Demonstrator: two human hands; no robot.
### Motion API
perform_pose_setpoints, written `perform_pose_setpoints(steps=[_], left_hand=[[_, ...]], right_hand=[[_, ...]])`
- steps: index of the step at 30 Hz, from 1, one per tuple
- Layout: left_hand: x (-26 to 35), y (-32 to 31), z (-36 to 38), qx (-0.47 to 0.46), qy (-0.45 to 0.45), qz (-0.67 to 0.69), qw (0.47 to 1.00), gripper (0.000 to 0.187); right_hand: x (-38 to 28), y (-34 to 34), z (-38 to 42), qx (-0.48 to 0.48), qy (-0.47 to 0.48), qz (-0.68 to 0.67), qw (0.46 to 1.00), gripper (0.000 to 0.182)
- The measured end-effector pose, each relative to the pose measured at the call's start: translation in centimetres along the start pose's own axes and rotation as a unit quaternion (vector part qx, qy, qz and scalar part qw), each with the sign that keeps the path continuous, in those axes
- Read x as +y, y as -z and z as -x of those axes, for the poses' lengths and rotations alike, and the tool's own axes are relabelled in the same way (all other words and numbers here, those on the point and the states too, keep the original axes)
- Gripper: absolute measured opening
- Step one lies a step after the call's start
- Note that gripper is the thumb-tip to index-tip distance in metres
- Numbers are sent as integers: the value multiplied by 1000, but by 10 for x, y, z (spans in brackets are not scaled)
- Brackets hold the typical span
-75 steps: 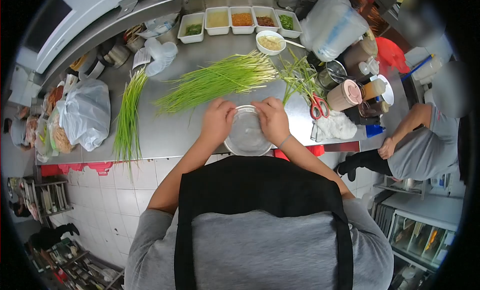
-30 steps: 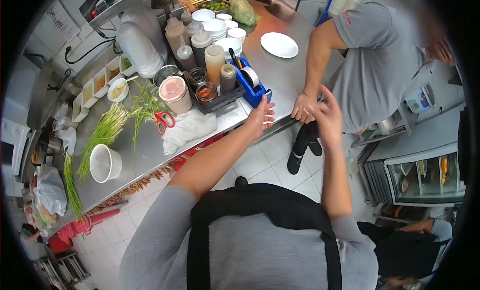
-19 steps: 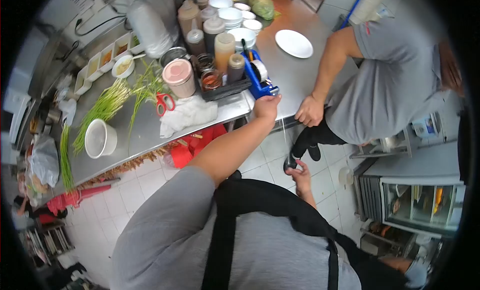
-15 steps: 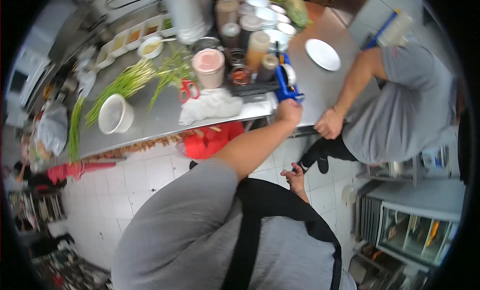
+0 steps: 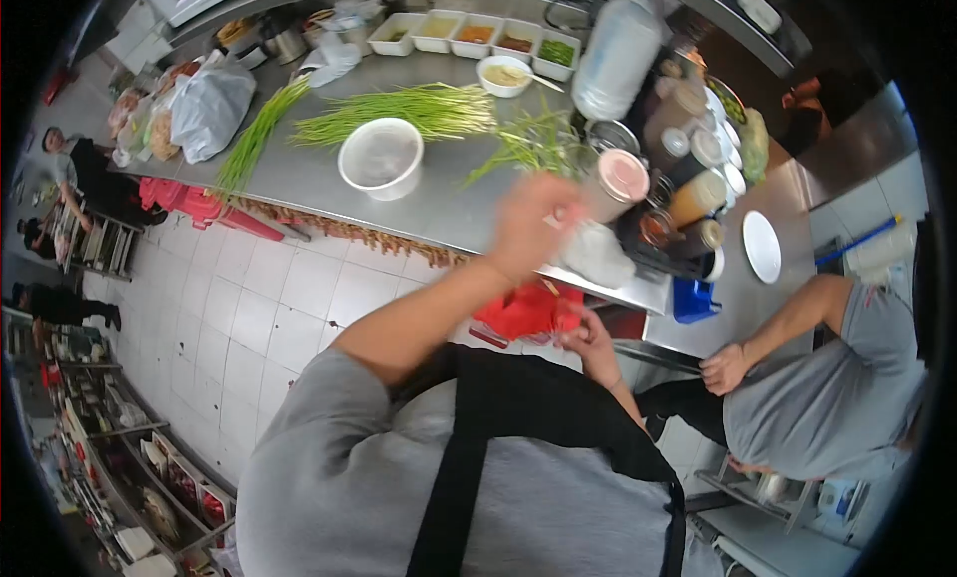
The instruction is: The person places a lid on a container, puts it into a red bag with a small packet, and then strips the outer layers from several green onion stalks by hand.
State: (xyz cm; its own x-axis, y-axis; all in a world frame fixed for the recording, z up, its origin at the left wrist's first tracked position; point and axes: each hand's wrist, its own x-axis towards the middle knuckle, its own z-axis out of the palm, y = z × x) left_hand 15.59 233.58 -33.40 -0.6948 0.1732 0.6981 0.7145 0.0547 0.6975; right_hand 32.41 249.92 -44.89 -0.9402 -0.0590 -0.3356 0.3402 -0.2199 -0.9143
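My left hand (image 5: 538,223) is over the counter's front edge, in front of the lidded tub with a pink top (image 5: 622,176) and the crumpled white cloth (image 5: 600,256). Motion blurs it; its fingers look closed, with a small pale bit at them that I cannot make out. It hides the spot around the red scissors. Lower and closer to my body, my right hand (image 5: 595,350) hangs in the air with its fingers loosely bent and apart, apparently holding nothing. A blue tape dispenser (image 5: 695,300) stands at the counter's corner. Green stalks (image 5: 523,144) lie beyond my left hand.
A white tub (image 5: 382,160) stands by more long green stalks (image 5: 399,114). Several small trays (image 5: 477,36) line the back. Sauce bottles (image 5: 698,193) crowd the right, near a white plate (image 5: 762,247). A co-worker (image 5: 817,378) stands close at right. A red bag (image 5: 528,311) sits below the counter.
My left hand has left the tape dispenser and moved left, over the counter by the cloth. The view has turned left, bringing more of the counter and floor into sight.
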Motion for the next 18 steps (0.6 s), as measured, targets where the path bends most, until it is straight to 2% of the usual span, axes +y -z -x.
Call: perform_pose_setpoints(steps=[1, 2, 3, 4, 5, 8, 9, 11, 13, 16, 18], left_hand=[[0, 49, -20, 101, 18, -38, 994, 40], [-20, 98, -25, 153, 29, -71, 985, 44], [-40, 146, -31, 204, 44, -103, 973, 48], [-55, 184, -30, 247, 90, -86, 961, 47], [-70, 214, -29, 288, 137, -67, 945, 45], [-112, 266, -27, 332, 151, -179, 914, 40], [-130, 275, -23, 306, 169, -222, 910, 39], [-170, 287, -7, 251, 203, -301, 897, 37], [-191, 280, 22, 152, 229, -304, 912, 36], [-195, 260, 26, 88, 269, -331, 900, 32], [-194, 258, 24, 95, 250, -361, 893, 34]], right_hand=[[-27, -19, -21, -40, 8, 3, 999, 54], [-49, -35, -46, -55, 47, 93, 993, 54], [-67, -53, -74, -77, 84, 51, 992, 54], [-91, -71, -102, -57, 89, 66, 992, 54], [-118, -92, -129, -78, 156, 127, 976, 51], [-165, -140, -214, -65, 232, 285, 928, 49], [-173, -154, -235, -44, 241, 340, 908, 49], [-165, -170, -276, -17, 193, 482, 855, 46], [-136, -179, -306, -5, 149, 519, 842, 44], [-100, -194, -331, 4, 110, 440, 891, 44], [-95, -206, -330, 30, 105, 410, 906, 43]])
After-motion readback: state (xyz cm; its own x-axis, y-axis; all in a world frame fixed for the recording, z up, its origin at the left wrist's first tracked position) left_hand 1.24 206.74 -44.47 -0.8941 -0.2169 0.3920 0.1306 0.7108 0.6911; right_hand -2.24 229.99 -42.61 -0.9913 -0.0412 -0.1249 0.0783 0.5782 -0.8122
